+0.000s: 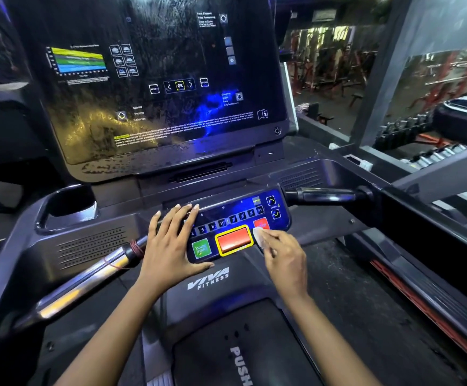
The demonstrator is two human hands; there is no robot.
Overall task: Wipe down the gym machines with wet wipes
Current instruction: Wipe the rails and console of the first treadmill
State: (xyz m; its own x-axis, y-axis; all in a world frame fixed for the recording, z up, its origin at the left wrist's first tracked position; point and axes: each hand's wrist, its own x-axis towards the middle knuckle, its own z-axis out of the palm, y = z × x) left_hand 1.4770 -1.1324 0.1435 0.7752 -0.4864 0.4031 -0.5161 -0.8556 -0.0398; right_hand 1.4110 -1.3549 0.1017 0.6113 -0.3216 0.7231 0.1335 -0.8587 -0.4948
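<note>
I stand at a black treadmill console. Its large dark screen (154,79) carries wet streaks and droplets. Below lies the button panel (240,215) with a green quick-start key, a big red key framed in yellow (233,240) and a smaller red key. My left hand (172,243) lies flat, fingers straight, on the panel's left end. My right hand (283,257) pinches a small white wet wipe (260,237) and presses it against the panel just right of the big red key.
A chrome handlebar (87,277) runs lower left, a black grip (324,195) sticks out at right. A cup holder (67,210) sits left of the panel. Dumbbell racks (410,132) and red gym frames (338,71) fill the background at right.
</note>
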